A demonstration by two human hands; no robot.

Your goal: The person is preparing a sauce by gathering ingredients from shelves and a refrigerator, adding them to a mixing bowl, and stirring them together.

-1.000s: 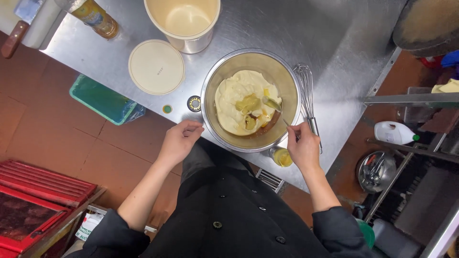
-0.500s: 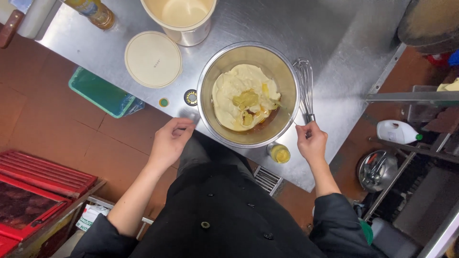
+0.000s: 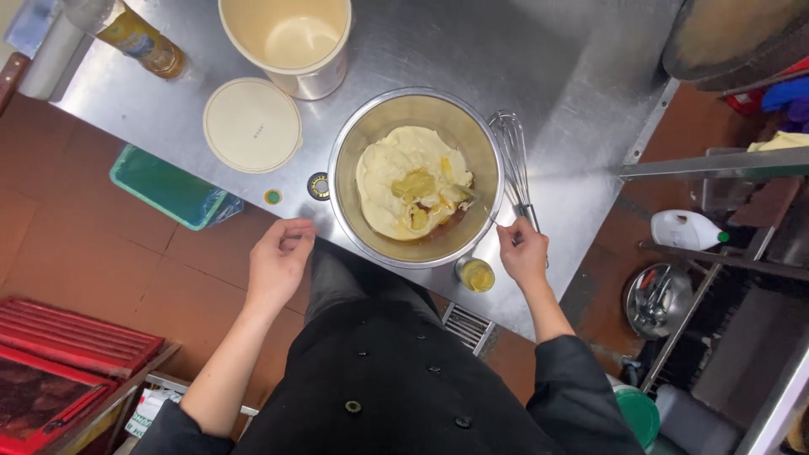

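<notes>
Left hand (image 3: 278, 263): loosely curled, empty, drawn back off the steel table (image 3: 581, 109) edge. Right hand (image 3: 522, 253): moved from the mixing bowl (image 3: 413, 109) rim to close on the whisk (image 3: 514, 164) handle. Bowl held pale cream with mustard. Beyond: lid (image 3: 251, 125), tub (image 3: 291, 42).

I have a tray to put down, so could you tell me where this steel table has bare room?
The widest bare patch of the table lies beyond the whisk, toward the far right corner. A smaller one sits between the bottle and the lid. It is crowded around the mixing bowl, bucket and small cup.
</notes>
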